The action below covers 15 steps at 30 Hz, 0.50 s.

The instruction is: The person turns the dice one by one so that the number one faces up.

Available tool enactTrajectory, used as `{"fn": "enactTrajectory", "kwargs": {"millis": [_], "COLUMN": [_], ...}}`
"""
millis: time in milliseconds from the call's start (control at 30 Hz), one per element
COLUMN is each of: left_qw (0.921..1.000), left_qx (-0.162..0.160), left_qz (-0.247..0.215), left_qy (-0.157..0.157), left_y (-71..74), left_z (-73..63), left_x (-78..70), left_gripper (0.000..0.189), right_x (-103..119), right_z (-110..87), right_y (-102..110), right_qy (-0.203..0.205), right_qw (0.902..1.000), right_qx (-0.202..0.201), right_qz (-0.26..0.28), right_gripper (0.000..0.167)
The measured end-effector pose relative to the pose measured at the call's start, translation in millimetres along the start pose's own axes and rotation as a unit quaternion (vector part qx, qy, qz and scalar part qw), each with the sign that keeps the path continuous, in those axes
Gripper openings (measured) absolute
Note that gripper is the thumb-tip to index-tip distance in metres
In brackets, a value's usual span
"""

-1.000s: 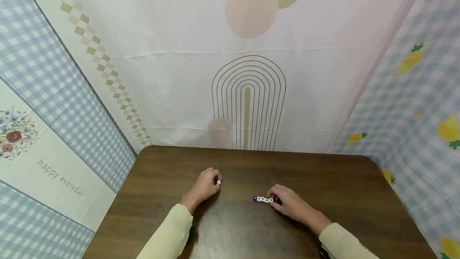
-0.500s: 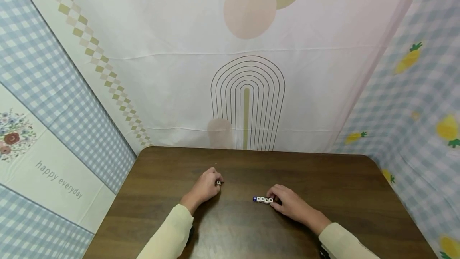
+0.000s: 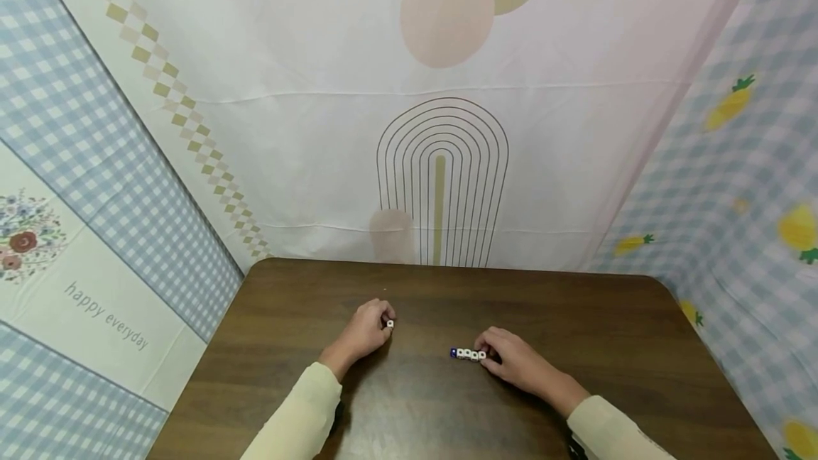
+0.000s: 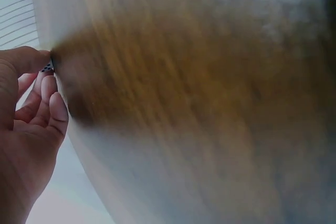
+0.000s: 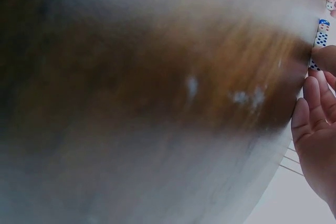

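A small white die (image 3: 390, 324) is pinched between the thumb and fingers of my left hand (image 3: 363, 330), left of centre over the table. In the left wrist view, dark dots show on a side of the die (image 4: 48, 67) under the thumb. To the right, dice stand in a short straight row on the table: a blue die (image 3: 454, 352) at the left end, then several white dice (image 3: 468, 353) with a single dot facing up. My right hand (image 3: 516, 362) grips the row's right end between thumb and fingers. Blue dots mark the sides of the white dice (image 5: 321, 39) in the right wrist view.
The brown wooden table (image 3: 409, 410) has rounded far corners. Behind it hangs a white cloth (image 3: 307, 162) with printed arches and circles. Checked cloths hang on both sides, the right-hand cloth (image 3: 735, 183) printed with pineapples.
The die in my left fingers has been turned and now shows a single dot towards the head camera. My right hand and the row of dice stay in place.
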<state>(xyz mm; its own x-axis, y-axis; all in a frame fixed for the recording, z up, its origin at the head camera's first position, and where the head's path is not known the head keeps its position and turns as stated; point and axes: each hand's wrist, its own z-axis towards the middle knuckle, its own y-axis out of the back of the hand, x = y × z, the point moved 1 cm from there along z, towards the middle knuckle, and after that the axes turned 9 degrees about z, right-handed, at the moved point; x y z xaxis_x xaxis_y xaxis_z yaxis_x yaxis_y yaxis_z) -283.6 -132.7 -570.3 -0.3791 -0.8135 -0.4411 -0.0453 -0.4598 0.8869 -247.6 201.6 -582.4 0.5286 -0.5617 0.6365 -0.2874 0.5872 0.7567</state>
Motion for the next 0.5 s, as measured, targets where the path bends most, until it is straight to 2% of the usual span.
{"fn": "enactTrajectory", "kwargs": {"millis": [100,333,500], "left_qw": [0.9999,0.9974,0.9961], "left_qx": [-0.007,-0.021,-0.005], "left_qz": [0.003,0.008,0.015], "left_qy": [-0.013,-0.068,-0.087], "left_y": [-2.2,-10.9,-18.8], "left_z": [-0.4,-1.4,-0.4], "left_x": [-4.1,-22.7,-37.7], "left_gripper": [0.014,0.012,0.013], "right_x": [-1,-1,0], "right_z": [-0.4,-0.2,-0.2], "right_y": [-1,-2,-1], "right_qy": [0.002,0.007,0.016], "right_qw": [1.0,1.0,0.9998], "right_qx": [-0.003,-0.007,-0.011], "right_qz": [0.002,0.001,0.005], "right_gripper": [0.022,0.021,0.021]}}
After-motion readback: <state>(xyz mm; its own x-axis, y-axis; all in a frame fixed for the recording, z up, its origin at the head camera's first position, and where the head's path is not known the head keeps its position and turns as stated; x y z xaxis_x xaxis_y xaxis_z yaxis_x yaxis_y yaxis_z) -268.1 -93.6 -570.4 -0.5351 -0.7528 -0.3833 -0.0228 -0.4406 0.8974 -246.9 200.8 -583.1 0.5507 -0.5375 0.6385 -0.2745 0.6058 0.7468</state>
